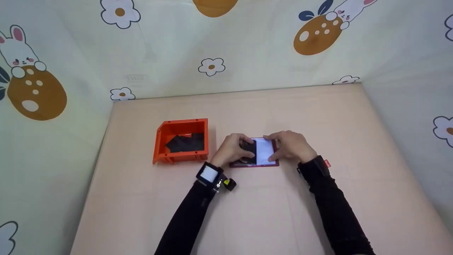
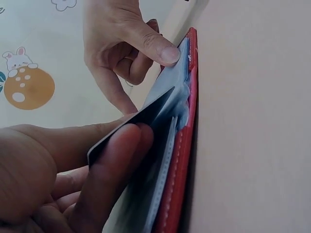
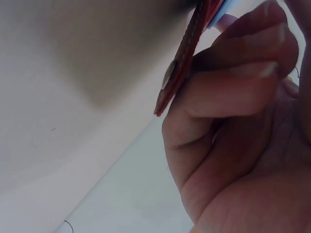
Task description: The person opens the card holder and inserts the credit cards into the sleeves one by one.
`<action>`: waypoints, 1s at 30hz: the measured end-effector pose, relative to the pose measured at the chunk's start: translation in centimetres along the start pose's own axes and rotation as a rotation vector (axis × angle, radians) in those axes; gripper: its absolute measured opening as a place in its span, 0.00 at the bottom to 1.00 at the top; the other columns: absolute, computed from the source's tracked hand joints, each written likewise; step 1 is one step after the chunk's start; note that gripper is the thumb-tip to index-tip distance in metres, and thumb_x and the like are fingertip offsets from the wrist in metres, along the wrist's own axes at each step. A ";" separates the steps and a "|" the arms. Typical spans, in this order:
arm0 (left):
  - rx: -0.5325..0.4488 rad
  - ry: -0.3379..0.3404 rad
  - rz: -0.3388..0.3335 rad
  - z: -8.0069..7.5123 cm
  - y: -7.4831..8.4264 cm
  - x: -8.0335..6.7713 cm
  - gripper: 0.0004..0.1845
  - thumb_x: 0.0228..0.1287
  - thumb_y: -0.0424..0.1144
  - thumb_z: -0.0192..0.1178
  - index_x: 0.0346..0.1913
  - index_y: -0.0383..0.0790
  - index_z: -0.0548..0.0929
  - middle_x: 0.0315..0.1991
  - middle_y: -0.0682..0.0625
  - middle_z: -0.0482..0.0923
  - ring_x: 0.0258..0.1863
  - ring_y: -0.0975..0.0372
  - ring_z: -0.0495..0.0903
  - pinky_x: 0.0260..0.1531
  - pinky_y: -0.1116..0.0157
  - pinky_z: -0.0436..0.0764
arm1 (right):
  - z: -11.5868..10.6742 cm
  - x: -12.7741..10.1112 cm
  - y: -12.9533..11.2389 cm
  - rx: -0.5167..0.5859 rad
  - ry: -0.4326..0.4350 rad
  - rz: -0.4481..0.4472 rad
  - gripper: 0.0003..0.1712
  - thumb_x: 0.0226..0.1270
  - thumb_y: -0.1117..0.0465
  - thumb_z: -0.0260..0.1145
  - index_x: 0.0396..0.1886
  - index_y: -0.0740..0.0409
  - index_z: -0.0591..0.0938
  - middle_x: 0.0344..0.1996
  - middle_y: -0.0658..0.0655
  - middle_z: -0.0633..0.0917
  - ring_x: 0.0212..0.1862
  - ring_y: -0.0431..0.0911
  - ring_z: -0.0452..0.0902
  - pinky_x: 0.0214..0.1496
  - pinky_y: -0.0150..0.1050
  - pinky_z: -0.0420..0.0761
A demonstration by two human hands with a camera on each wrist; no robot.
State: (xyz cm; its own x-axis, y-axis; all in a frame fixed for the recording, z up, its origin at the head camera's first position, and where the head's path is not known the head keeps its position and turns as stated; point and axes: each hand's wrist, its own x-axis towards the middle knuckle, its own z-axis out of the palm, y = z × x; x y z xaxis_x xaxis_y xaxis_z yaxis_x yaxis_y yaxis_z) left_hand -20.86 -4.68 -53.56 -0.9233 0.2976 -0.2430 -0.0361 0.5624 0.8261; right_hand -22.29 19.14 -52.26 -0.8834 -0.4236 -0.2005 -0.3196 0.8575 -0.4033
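A red card holder [image 1: 255, 165] with clear sleeves [image 1: 264, 151] lies open on the beige table [image 1: 269, 212]. My left hand [image 1: 238, 148] pinches a black card [image 1: 250, 146] at the holder's left side, its edge against a clear sleeve [image 2: 171, 95]. In the left wrist view the black card [image 2: 141, 115] sits between thumb and fingers [image 2: 114, 165]. My right hand [image 1: 279, 144] grips the holder's right edge, thumb on the sleeve [image 2: 163, 51]. In the right wrist view its curled fingers [image 3: 233, 97] wrap the red cover [image 3: 182, 63].
An orange open-fronted bin [image 1: 166, 136] stands to the left of my hands, with more black cards [image 1: 185, 142] inside. Fabric walls printed with rabbits and flowers [image 1: 212, 66] close the table at the back and both sides.
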 end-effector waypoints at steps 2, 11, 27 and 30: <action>-0.002 0.014 0.017 0.2 0.0 0.1 0.21 0.55 0.36 0.79 0.52 0.44 0.88 0.46 0.46 0.85 0.50 0.58 0.79 0.57 0.58 0.79 | 0.0 0.0 0.0 -0.003 0.000 0.005 0.45 0.44 0.48 0.87 0.67 0.47 0.83 0.60 0.59 0.86 0.54 0.55 0.80 0.57 0.58 0.79; 0.016 0.069 0.080 1.7 0.1 0.2 0.23 0.56 0.37 0.79 0.55 0.41 0.86 0.56 0.46 0.85 0.55 0.57 0.79 0.63 0.57 0.78 | 0.0 -0.1 0.0 0.008 -0.003 0.009 0.46 0.44 0.48 0.88 0.67 0.49 0.83 0.58 0.60 0.87 0.50 0.53 0.79 0.55 0.57 0.80; -0.024 0.131 0.207 3.4 -0.1 -0.2 0.24 0.59 0.37 0.77 0.58 0.35 0.84 0.57 0.43 0.85 0.59 0.56 0.80 0.65 0.58 0.77 | 0.0 -0.1 0.0 -0.011 0.015 -0.035 0.46 0.44 0.47 0.88 0.66 0.51 0.83 0.59 0.61 0.86 0.49 0.54 0.79 0.55 0.57 0.81; -0.043 0.141 0.225 3.5 -0.1 -0.1 0.25 0.59 0.36 0.77 0.59 0.34 0.83 0.57 0.43 0.85 0.59 0.56 0.80 0.64 0.58 0.77 | 0.0 0.0 0.0 -0.012 0.015 -0.035 0.46 0.44 0.47 0.88 0.66 0.51 0.83 0.57 0.60 0.87 0.47 0.53 0.79 0.53 0.57 0.81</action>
State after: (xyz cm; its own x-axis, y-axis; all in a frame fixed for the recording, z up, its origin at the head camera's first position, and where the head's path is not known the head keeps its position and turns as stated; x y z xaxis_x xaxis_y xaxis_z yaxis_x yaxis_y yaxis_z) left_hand -19.39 -2.09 -55.44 -0.9538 0.2999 0.0202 0.1630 0.4596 0.8730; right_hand -22.30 19.12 -52.31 -0.8767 -0.4489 -0.1730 -0.3544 0.8458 -0.3989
